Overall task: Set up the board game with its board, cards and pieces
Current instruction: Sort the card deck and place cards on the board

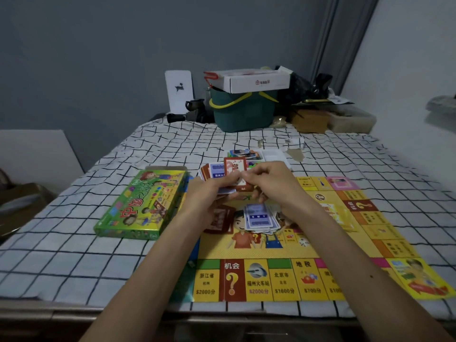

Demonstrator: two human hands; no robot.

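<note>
I held a fan of cards (215, 170) in my left hand (212, 193), fingers curled round the stack, while my right hand (269, 181) pinched a red card (234, 166) at the top of the fan. Both hands were close together above the far part of the board (283, 277). The board lay unfolded on the cloth-covered worktop (61, 255), with the green game box (140, 203) just beside its left edge. A loose pile of blue cards (259, 218) sat on the middle of the board, below my hands. A white tray (269, 156) stood beyond them, and it may have held pieces, but it was too blurred to tell.

The step, as I judged it, was sorting the cards by colour. To do it well I needed to keep the left grip firm but low on the stack so the faces could be read. I also needed to draw one card at a time with the right thumb and forefinger — not two stuck together — and lay each on its own pile, squared and clear of the printed spaces round the board's rim.
</note>
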